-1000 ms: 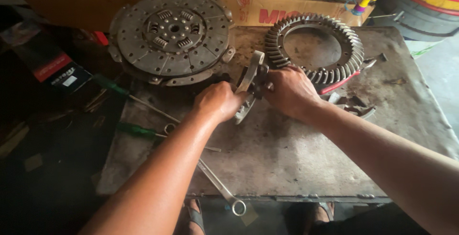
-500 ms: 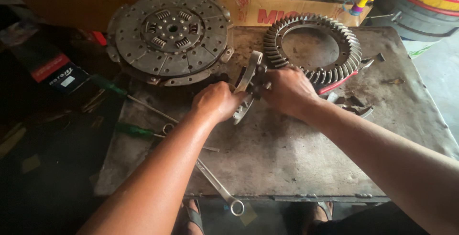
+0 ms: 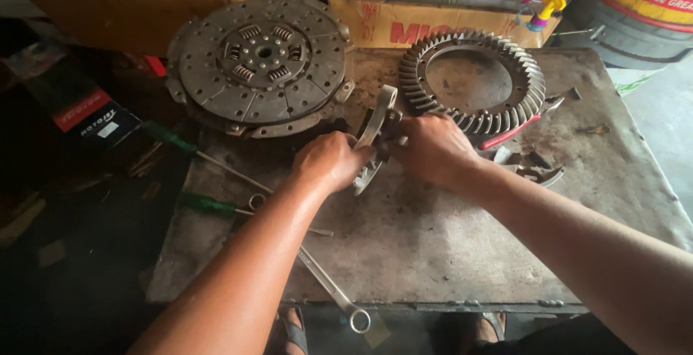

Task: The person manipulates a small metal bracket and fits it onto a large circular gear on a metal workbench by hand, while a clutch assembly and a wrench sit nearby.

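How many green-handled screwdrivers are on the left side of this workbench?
2. One green-handled screwdriver lies nearer the clutch disc; the other lies closer to the person, left of the left forearm. More tools may be hidden in the dark clutter beside the bench.

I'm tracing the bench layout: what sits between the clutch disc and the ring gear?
In the head view, a curved metal part stands between clutch disc and ring gear, gripped by both hands.

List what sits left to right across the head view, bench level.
green-handled screwdrivers → clutch disc → left hand → curved metal part → right hand → ring gear → red-handled pliers
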